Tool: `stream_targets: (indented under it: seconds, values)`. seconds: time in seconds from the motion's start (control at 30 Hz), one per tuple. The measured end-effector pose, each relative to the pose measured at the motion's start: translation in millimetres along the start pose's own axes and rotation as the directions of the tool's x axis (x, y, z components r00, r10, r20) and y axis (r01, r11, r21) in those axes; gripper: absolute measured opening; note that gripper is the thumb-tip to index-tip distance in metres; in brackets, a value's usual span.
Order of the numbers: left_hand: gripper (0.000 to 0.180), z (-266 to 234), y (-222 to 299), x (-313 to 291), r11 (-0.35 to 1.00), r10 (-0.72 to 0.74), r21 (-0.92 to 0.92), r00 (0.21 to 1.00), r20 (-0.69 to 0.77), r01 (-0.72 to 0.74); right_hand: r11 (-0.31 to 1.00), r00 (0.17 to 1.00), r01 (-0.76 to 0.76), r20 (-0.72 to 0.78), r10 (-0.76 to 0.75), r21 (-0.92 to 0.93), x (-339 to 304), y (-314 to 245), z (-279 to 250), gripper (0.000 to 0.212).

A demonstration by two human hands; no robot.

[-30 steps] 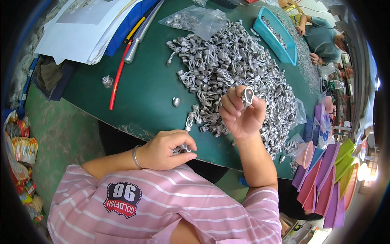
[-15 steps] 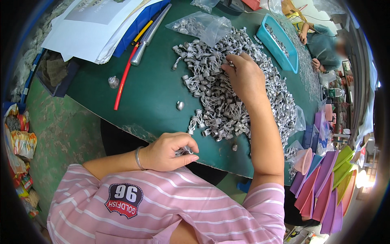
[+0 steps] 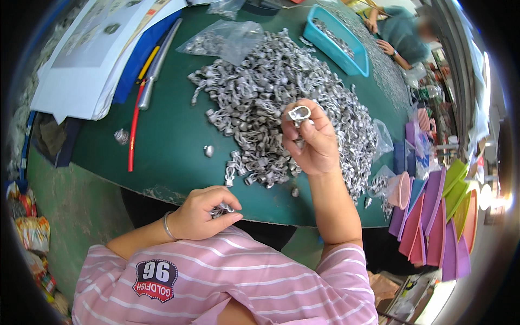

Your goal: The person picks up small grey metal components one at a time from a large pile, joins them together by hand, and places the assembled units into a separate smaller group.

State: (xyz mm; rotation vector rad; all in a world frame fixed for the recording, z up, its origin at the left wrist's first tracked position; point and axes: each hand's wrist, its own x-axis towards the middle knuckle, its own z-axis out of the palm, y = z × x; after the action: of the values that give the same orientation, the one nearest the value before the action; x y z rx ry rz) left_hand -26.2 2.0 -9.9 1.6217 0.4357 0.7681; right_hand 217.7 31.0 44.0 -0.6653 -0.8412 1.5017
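Note:
My right hand is raised over the near part of the pile, its thumb and fingers closed on a silver metal loop fitting. The fitting's rounded open loop faces up. At the table's front edge, my left hand is curled around small silver metal fittings; the fingers hide most of them. A large heap of similar grey fittings covers the middle of the green table. A few lie apart on its near left side, including a rounded silver piece.
A turquoise tray with metal pieces stands at the back right, near another person. Plastic bags lie behind the heap. A red-and-yellow pencil, a metal rod and papers are at left. Coloured bins stack at right.
My right hand has lifted from the heap and come nearer with a metal loop fitting, turning palm-up. My left hand keeps its curled hold. The whole view has shifted slightly.

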Motion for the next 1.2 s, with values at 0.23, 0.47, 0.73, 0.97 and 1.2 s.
stream_targets:
  seconds: [0.23,0.47,0.73,0.97,1.2]
  values:
    - [0.015,3,-3,-6,0.984,-0.167,-0.057,0.986,-0.017,0.166,0.952,0.998,-0.043,-0.035,0.057,0.302,-32,-8,-16,0.026]
    - [0.015,7,-3,-4,0.970,-0.226,-0.091,0.974,0.005,0.226,0.932,0.689,0.311,-0.631,-0.357,-0.188,-59,-87,-56,0.033]
    - [0.015,6,-3,-3,0.974,-0.178,-0.136,0.983,0.041,0.182,0.816,0.404,0.366,-0.714,-0.572,-0.447,-65,-189,-159,0.030]
    - [0.011,4,2,0,0.969,-0.213,-0.121,0.976,0.042,0.216,0.976,0.718,0.188,-0.662,-0.215,-0.113,-9,-111,-89,0.022]
    - [0.009,1,6,-1,0.963,-0.205,-0.165,0.977,0.061,0.212,0.970,0.874,-0.239,-0.430,0.228,0.029,104,-45,-4,0.015]
